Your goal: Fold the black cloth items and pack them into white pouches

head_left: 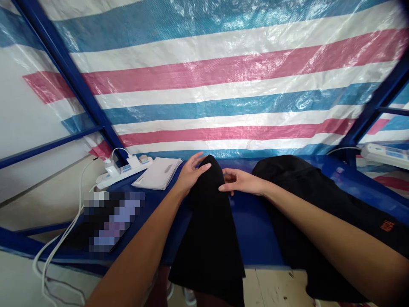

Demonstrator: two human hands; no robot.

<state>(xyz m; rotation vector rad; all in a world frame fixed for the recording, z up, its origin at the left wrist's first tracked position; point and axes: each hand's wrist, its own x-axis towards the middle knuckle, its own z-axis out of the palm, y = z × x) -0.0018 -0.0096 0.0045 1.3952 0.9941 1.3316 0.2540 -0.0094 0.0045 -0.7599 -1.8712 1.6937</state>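
A long strip of black cloth (209,221) lies on the blue table (252,226) and hangs over its front edge. My left hand (191,172) rests on the strip's far end, fingers stretched out flat. My right hand (239,181) touches the same end from the right side, fingers extended along the edge of the cloth. A second, larger black garment (306,192) with a small orange label (387,225) lies on the table under my right forearm.
At the back left sit a folded white cloth (159,172) and a white power strip (123,170) with plugs and white cables (54,251). A blurred dark object (108,219) lies front left. Another power strip (385,154) is far right. A striped tarp (223,76) closes the back.
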